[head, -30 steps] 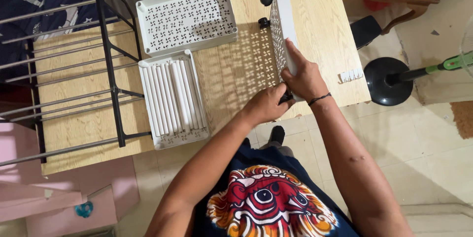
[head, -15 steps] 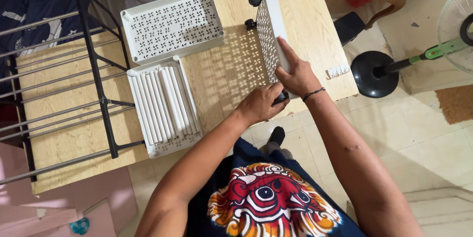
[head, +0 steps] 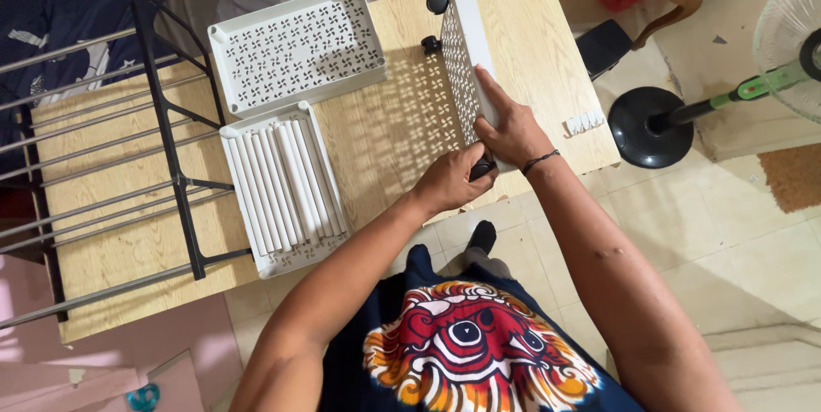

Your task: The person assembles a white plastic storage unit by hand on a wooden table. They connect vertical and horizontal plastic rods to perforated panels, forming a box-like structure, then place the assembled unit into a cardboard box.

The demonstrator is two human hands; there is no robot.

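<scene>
tray (head: pixel 469 53) of white perforated plastic stood on its long edge near the desk's (head: pixel 556 44) right side, two black casters (head: pixel 438 0) at its far end. right hand (head: pixel 511 131) lay flat along the rim, steadying it. left hand (head: pixel 451 179) had its grip closed on a small black caster (head: pixel 481 169) at the near corner. risk judged: tray upright on a thin edge, close to the desk corner; a hard push on the caster could tip it or slide it off.
</scene>
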